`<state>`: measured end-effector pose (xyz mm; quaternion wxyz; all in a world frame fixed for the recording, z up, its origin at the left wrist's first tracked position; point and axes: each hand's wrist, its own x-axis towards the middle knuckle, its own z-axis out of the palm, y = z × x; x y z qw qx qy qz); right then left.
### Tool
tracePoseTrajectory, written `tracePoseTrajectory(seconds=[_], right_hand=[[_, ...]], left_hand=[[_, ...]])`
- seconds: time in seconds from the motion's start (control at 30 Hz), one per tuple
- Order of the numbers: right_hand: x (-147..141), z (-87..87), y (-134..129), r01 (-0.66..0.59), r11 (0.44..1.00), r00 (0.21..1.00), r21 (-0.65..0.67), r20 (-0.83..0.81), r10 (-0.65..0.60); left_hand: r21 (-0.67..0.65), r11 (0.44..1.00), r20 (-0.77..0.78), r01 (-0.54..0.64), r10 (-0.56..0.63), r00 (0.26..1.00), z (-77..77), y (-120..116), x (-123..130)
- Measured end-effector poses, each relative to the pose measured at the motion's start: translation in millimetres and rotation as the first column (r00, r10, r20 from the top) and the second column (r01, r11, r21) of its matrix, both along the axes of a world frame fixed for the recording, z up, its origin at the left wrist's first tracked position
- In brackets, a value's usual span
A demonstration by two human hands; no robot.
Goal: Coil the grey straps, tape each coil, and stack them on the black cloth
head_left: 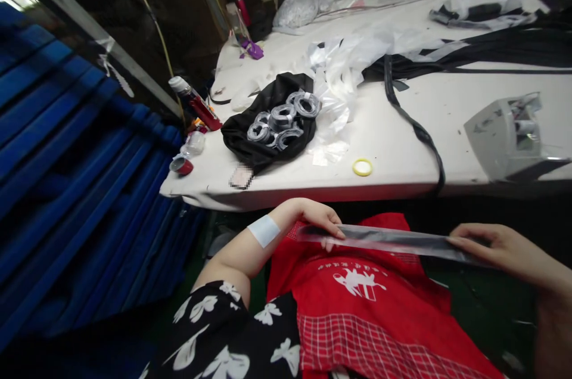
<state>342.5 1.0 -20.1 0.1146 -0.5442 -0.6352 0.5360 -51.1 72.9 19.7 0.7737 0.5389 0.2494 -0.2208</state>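
Note:
A long, see-through plastic strip [393, 239] is stretched between my two hands, in front of the red apron. My left hand [328, 229] pinches it near its left end, fingers bent over the edge. At the other side my right hand [485, 242] grips the strip between thumb and fingers. Whether anything dark lies inside the strip I cannot tell. On the table beyond, a black cloth bag [241, 134] lies open with several coiled strips [282, 118] in it. A yellow ring [362, 167] rests near the table edge.
The white table [393, 146] carries a grey tape dispenser [504, 134] at right and a black strap [417, 129] hanging over its edge. Crumpled clear plastic [335, 87] lies mid-table. A red bottle [196, 103] stands left, beside stacked blue slats [80, 146].

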Motion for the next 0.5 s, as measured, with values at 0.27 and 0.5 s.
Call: tracePoseTrajectory(seconds=[0.27,0.5], right_hand=[[-99,4.6,-4,-0.212,0.975,0.961,0.066,-0.165,0.221],[-58,-2.2,2,-0.066,0.998,0.984,-0.012,-0.166,0.063]], left_hand=[[-0.093,0.994,0.157,-0.049,0.063,0.986,-21.4,-13,67],[-0.134,0.991,0.116,0.029,-0.013,0.993,-12.6,-3,49]])
